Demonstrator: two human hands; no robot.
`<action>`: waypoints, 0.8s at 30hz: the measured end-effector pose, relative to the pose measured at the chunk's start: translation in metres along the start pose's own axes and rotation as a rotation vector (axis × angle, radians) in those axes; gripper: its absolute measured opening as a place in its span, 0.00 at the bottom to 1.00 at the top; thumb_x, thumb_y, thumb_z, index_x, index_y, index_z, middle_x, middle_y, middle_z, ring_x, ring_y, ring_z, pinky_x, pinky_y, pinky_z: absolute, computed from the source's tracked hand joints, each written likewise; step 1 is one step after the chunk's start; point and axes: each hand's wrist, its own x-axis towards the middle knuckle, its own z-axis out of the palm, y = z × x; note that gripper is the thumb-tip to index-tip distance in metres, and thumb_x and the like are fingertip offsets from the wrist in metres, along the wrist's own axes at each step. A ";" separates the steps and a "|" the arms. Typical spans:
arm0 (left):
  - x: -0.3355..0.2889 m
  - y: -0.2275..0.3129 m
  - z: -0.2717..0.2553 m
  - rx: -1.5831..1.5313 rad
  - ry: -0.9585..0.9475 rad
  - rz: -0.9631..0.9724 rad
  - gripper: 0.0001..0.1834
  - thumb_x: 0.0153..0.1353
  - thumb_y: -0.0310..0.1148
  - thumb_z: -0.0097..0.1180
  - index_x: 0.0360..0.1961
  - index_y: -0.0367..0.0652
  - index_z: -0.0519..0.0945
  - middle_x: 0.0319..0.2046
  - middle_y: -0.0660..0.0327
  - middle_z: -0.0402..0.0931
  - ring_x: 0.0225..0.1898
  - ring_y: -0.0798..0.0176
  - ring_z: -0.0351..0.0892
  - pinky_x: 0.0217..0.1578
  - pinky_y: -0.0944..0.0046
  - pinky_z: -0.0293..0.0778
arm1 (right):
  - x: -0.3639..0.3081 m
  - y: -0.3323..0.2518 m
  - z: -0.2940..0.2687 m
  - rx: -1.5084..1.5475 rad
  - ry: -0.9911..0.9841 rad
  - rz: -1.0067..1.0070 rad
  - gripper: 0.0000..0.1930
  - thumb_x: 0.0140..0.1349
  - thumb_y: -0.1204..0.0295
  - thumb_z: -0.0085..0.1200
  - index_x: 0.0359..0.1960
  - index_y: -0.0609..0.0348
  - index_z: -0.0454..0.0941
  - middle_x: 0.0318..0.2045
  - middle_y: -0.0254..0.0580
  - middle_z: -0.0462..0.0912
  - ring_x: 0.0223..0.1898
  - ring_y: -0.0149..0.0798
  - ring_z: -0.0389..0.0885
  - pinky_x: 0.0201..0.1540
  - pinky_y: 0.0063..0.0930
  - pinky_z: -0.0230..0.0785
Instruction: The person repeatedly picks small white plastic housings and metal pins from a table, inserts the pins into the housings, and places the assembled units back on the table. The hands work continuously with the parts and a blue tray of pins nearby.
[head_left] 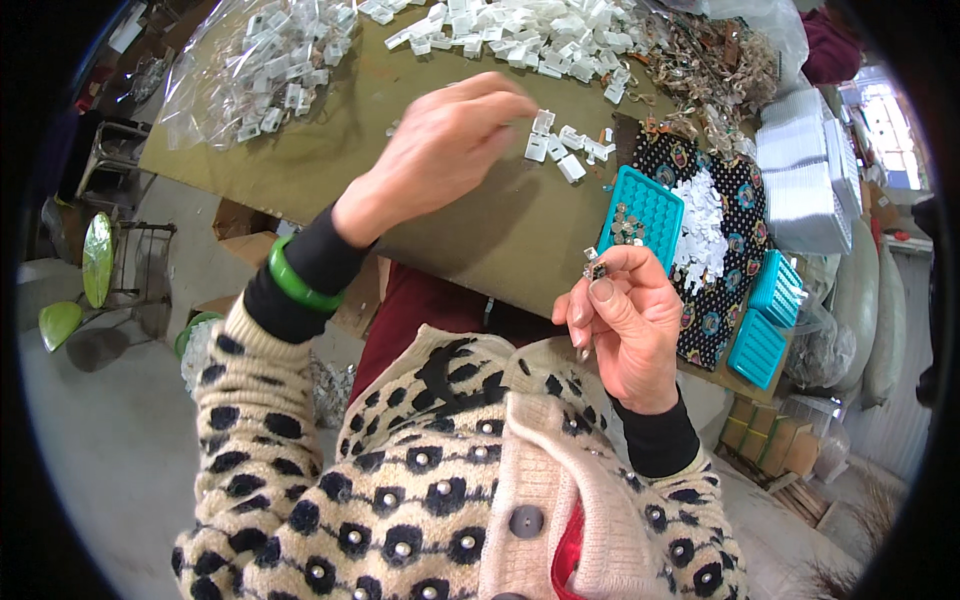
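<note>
My left hand [450, 140] is over the table, smeared by motion, its fingers bent toward a small group of white plastic casings [568, 168]. Whether anything is between its fingertips is hidden. Nearer to my body, my right hand [632, 318] pinches a small electronic part [594, 268] with dark and shiny metal bits between thumb and fingers. Just beyond that hand lies a teal compartment tray [660, 205] with small round metal pieces [628, 224] in it. Beside the tray, small white flat pieces [702, 225] are heaped on a dark patterned cloth [745, 245].
A large heap of white casings [540, 35] covers the table's far side. Clear plastic [265, 65] with more casings is at the far left. Tangled wired parts [715, 65] lie at the far right, near stacked white trays [805, 160] and more teal trays [757, 347].
</note>
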 end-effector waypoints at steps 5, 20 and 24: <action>0.033 -0.030 0.039 0.208 -0.215 0.247 0.18 0.54 0.22 0.56 0.48 0.39 0.78 0.43 0.57 0.77 0.40 0.46 0.77 0.40 0.54 0.76 | -0.001 -0.004 -0.004 0.031 0.054 0.023 0.09 0.68 0.73 0.55 0.45 0.63 0.72 0.28 0.44 0.81 0.26 0.31 0.78 0.31 0.22 0.72; -0.021 0.079 0.037 -0.999 0.130 -0.700 0.07 0.62 0.24 0.60 0.41 0.33 0.82 0.33 0.64 0.81 0.33 0.74 0.77 0.35 0.73 0.75 | 0.040 -0.007 -0.004 0.098 0.116 -0.218 0.09 0.70 0.75 0.48 0.48 0.66 0.69 0.50 0.52 0.79 0.40 0.43 0.85 0.39 0.35 0.81; -0.029 0.088 0.034 -1.157 0.041 -0.813 0.12 0.64 0.26 0.59 0.46 0.31 0.80 0.37 0.59 0.82 0.36 0.67 0.81 0.39 0.67 0.79 | 0.034 -0.015 -0.011 0.022 0.069 -0.225 0.08 0.71 0.75 0.47 0.47 0.66 0.72 0.45 0.53 0.81 0.39 0.41 0.85 0.41 0.35 0.80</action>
